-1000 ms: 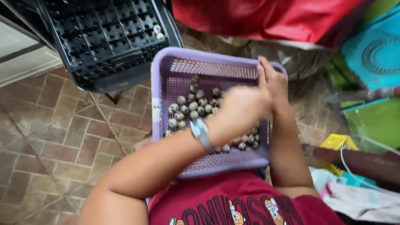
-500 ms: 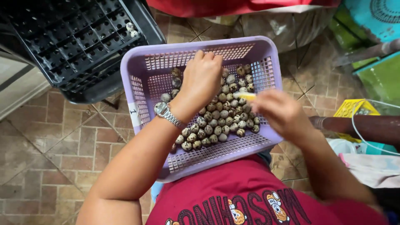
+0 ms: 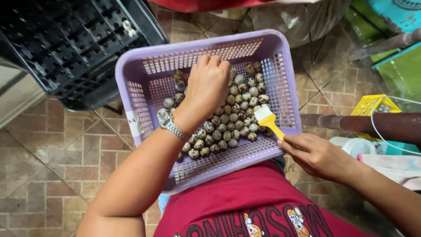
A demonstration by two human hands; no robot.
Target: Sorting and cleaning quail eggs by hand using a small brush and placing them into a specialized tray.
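Two hands over brown tiled floor (image 3: pixel 66 153): left (image 3: pixel 209 83) cupping speckled eggs (image 3: pixel 237 118), right (image 3: pixel 318 153) pinching brush (image 3: pixel 268 120).

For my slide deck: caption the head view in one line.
Left hand reaches into speckled eggs in a lilac basket; right hand holds a yellow brush.

Black plastic egg tray (image 3: pixel 70 44) upper left on brown tiled floor (image 3: pixel 48 166); yellow crate (image 3: pixel 372 106) right, near green board (image 3: pixel 401 72).
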